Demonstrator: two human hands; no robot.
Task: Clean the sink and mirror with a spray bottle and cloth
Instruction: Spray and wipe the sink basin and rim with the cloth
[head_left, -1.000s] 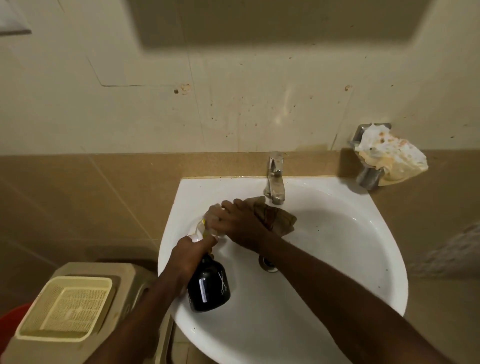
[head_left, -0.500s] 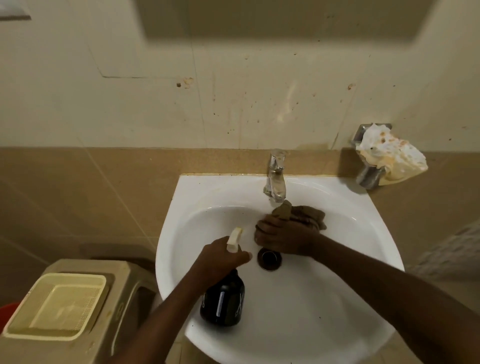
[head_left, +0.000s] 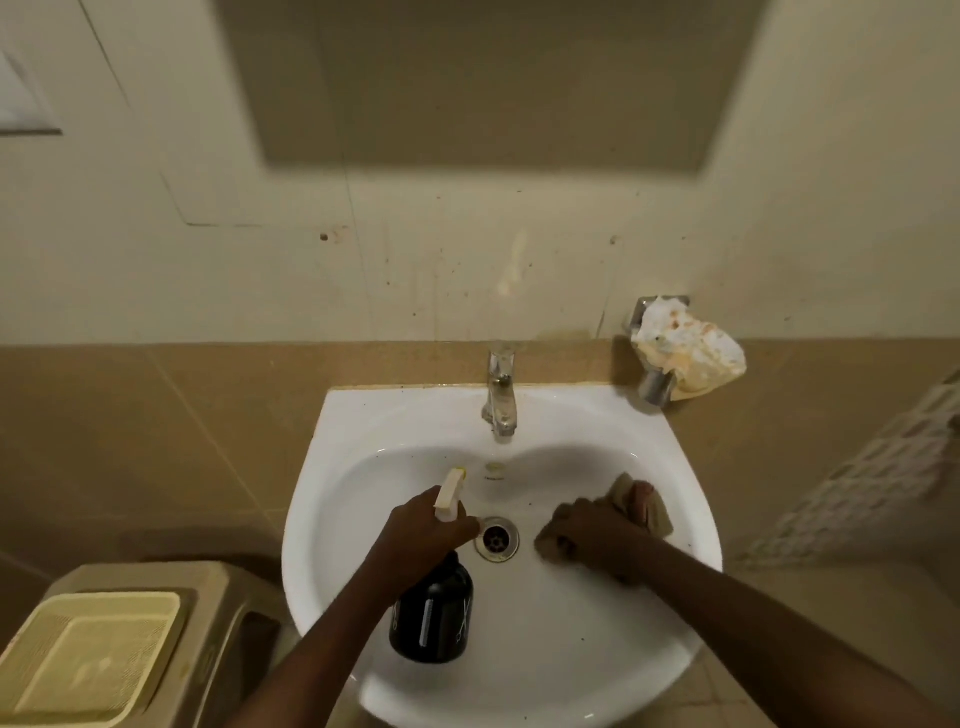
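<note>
Your left hand (head_left: 423, 532), lower centre of the frame, is wrapped around the neck of the spray bottle (head_left: 434, 616). The bottle's dark body hangs below your fist over the lower left of the basin, and its pale nozzle (head_left: 450, 486) sticks up past your knuckles, pointing toward the top of the frame. Your right hand (head_left: 597, 538), right of centre, is pressed palm down on the brown cloth (head_left: 641, 506), fingers curled over it. The cloth bunches out beyond your fingers toward the right and lies on the inner right wall of the white sink (head_left: 675, 452). The metal drain (head_left: 497, 539) sits between your two hands, just beside the left thumb. The chrome tap (head_left: 501, 397) stands on the back rim, centre frame, above the drain and apart from both hands. On the upper right, a wall-mounted metal holder (head_left: 654, 384) carries a crumpled stained rag (head_left: 688, 348), just beside the sink's back right corner. In the lower left corner a beige plastic stool (head_left: 234, 613) stands next to the sink with a cream perforated tray (head_left: 93, 660) on top. At the top centre, a dark rectangular panel (head_left: 483, 83) is on the cream wall; can't tell whether it's the mirror.
</note>
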